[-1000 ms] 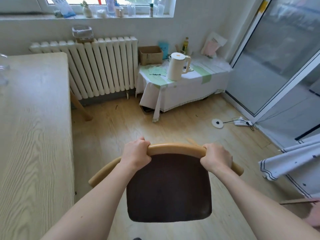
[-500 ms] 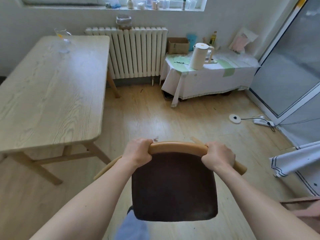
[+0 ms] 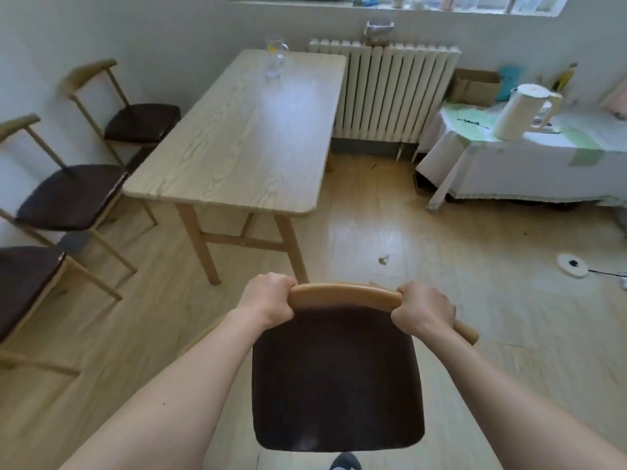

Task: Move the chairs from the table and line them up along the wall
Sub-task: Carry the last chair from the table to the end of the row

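I hold a chair (image 3: 337,378) with a dark brown seat and a curved wooden backrest, low in the middle of the view. My left hand (image 3: 268,300) grips the backrest's left part and my right hand (image 3: 424,312) grips its right part. The light wooden table (image 3: 244,130) stands ahead to the left. Along the white wall (image 3: 40,39) on the left stand three matching chairs: the far chair (image 3: 139,122), the middle chair (image 3: 68,195) and the near chair (image 3: 23,283), partly cut off by the frame edge.
A glass jug (image 3: 275,61) stands on the table's far end. Behind it is a white radiator (image 3: 386,93). A low cloth-covered table (image 3: 529,164) at the right carries a white kettle (image 3: 519,111) and a cardboard box (image 3: 476,86). A white disc with a cable (image 3: 573,265) lies on the floor.
My view has swung left and back from the table: the whole table and three chairs along the left wall have come into sight. Both hands keep their grip on the chair's backrest.
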A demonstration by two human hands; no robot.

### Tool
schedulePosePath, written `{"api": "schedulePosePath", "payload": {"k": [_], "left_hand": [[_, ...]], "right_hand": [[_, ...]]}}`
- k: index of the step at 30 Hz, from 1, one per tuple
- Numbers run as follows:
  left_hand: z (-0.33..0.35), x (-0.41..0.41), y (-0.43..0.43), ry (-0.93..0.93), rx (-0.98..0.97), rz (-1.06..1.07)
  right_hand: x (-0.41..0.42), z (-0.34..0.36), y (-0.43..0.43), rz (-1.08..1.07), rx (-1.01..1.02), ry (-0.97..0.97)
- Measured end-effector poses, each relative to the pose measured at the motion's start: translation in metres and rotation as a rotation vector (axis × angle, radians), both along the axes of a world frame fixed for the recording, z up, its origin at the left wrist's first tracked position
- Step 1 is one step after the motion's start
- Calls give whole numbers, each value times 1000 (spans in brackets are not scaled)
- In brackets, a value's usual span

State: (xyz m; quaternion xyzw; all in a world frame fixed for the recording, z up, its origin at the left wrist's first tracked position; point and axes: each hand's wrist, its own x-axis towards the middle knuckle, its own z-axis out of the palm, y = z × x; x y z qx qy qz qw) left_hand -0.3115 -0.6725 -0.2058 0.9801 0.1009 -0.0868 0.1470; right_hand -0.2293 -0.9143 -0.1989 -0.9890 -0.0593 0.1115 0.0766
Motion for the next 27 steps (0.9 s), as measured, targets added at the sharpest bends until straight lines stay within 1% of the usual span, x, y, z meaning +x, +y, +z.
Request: {"api": "schedulePosePath", "payload": {"k": [4, 13, 19, 27], "left_hand": [[1, -54, 56, 4, -1, 98], [-1, -206, 209, 13, -29, 334], [-3, -316, 315, 25, -64, 509], [-10, -458, 409, 44, -91, 824]], "right_hand": [[-30, 1, 66, 91, 6, 26], [-129, 11, 255, 343, -9, -27], [-205, 10, 388, 566, -34, -42], [-315, -1, 538, 873, -105, -13]]}}
